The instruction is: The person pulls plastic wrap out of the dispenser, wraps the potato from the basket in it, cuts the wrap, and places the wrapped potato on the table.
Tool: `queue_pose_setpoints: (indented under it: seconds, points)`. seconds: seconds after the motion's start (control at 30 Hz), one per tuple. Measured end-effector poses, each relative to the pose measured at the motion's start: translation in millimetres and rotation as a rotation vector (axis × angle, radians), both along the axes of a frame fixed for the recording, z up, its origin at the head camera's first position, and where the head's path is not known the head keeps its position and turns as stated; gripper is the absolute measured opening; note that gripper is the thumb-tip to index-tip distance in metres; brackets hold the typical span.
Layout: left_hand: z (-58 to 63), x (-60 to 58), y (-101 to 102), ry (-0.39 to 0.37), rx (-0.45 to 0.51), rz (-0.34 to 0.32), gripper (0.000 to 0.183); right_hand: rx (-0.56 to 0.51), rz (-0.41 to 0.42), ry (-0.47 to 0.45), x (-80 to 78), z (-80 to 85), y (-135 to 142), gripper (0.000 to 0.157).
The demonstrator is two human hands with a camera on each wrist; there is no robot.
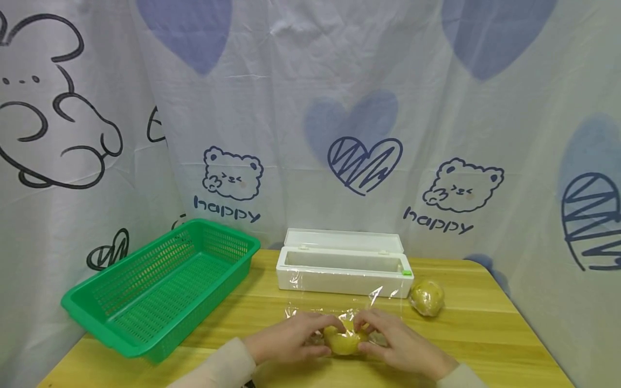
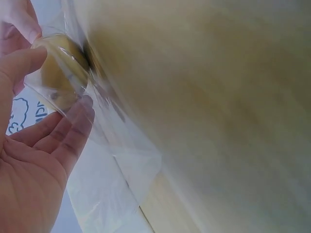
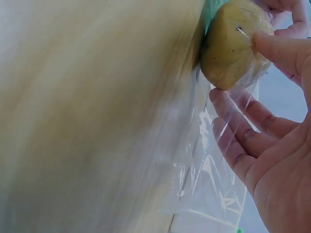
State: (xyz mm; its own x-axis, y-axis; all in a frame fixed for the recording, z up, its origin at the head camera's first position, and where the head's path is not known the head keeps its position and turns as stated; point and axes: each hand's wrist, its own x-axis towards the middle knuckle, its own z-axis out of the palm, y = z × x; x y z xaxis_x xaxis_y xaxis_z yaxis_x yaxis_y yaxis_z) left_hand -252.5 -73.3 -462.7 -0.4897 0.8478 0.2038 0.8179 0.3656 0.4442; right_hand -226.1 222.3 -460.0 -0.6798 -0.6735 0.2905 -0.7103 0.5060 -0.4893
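A speckled yellow pear-like fruit sits on the table near its front edge, with clear cling film over and around it. My left hand holds it from the left through the film, thumb and fingertips on opposite sides, as the left wrist view shows. From the right, my right hand holds the same fruit; its thumb presses the film on the upper side and its fingers curve below. The film stretches away from the fruit toward a white cling film box, whose lid stands raised.
A second yellow fruit, wrapped in film, rests at the box's right end. At left stands a green plastic basket with perforated walls. A bright green slider sits on the box's right end. A printed curtain hangs behind the wooden table.
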Motion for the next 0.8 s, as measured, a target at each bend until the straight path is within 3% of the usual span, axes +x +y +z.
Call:
queue_pose_setpoints:
  seconds: [0.07, 0.2, 0.37, 0.57, 0.8]
  points:
    - [-0.1, -0.6, 0.3, -0.046, 0.010, 0.013, 0.046, 0.001, -0.009, -0.019, 0.2, 0.3, 0.2, 0.023]
    - [-1.8, -2.9, 0.7, -0.133, 0.036, 0.037, 0.051, 0.005, -0.034, -0.074, -0.2, 0.1, -0.4, 0.038]
    - [-4.6, -7.0, 0.0, -0.250, 0.071, 0.076, 0.055, 0.053, -0.084, -0.030, -1.5, -2.5, -4.2, 0.055]
    - [-7.8, -11.0, -0.2, -0.336, 0.111, 0.084, 0.056, 0.048, -0.106, 0.033, -4.0, -6.8, -8.4, 0.055]
    - [-10.8, -14.3, 1.2, -0.491, 0.187, 0.097, 0.056, -0.009, -0.099, -0.066, -7.3, -7.3, -4.5, 0.045]
